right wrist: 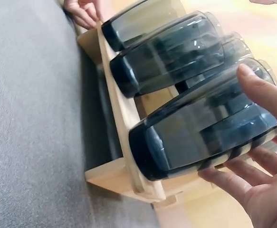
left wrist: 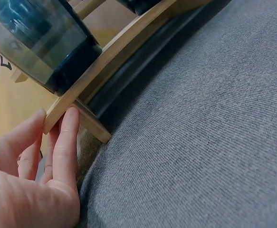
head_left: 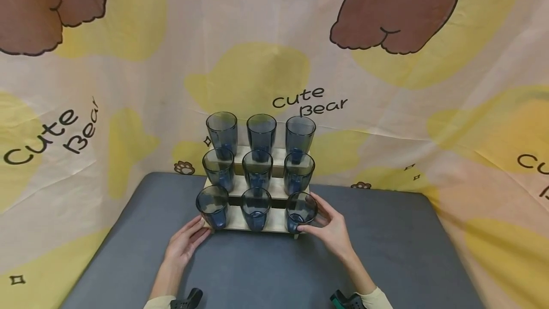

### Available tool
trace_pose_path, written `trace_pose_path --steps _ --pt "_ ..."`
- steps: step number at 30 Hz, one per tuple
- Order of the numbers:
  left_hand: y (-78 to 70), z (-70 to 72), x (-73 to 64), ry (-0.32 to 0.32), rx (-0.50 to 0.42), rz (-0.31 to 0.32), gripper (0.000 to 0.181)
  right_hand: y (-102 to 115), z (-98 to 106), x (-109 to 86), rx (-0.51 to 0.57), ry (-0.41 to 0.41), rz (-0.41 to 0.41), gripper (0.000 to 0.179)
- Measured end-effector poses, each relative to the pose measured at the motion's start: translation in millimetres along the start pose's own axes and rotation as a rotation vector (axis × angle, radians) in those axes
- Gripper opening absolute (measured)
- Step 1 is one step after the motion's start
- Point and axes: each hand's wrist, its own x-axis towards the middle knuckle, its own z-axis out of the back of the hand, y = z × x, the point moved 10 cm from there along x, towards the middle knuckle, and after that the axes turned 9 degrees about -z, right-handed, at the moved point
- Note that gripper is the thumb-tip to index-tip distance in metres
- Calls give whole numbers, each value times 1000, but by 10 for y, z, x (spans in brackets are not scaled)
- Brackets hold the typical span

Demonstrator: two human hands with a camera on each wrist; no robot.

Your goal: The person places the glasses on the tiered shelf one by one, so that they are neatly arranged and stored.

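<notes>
A three-tier wooden stand (head_left: 278, 219) bears rows of blue-grey tinted drinking glasses, three to a tier. My left hand (head_left: 184, 244) pinches the left end of the lowest shelf between thumb and fingers; in the left wrist view the thumb lies on the board's end and fingers (left wrist: 66, 142) press beneath it. On the right, my right hand (head_left: 335, 233) holds the front right glass (right wrist: 195, 128), which stands on the lowest shelf. Its thumb (right wrist: 259, 88) is near the rim and the other fingers curl round the far side. The front left glass (head_left: 213, 207) stands just above my left hand.
The stand rests on a table with a grey cloth (head_left: 257, 275). Behind it hangs a fabric backdrop (head_left: 253, 80) with bear prints. Middle-row glasses (head_left: 257, 170) and back-row glasses (head_left: 261, 130) stand close behind the front ones.
</notes>
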Motion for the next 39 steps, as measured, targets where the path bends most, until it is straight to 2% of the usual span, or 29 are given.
trace_pose_path --steps 3,5,12,15,20,27,35,39 --pt "21 -12 12 3 0 1 25 127 -35 -25 -20 22 -40 82" --pt "25 -15 16 7 0 5 26 132 -49 -10 -21 21 -55 82" --pt "12 13 14 -2 -10 10 27 124 -75 -20 -12 -29 -52 80" --pt "28 -10 11 18 -8 20 26 114 -57 -36 -17 -63 -60 80" --pt "45 -12 18 29 8 33 27 56 -36 -31 -18 -80 -72 81" --pt "15 -34 40 32 22 12 25 -246 4 104 0 -98 -89 82" --pt "-21 -19 46 23 39 -16 24 -265 -15 132 4 -67 -76 83" --pt "-7 0 21 32 31 -9 25 -279 -37 130 30 -35 -77 84"
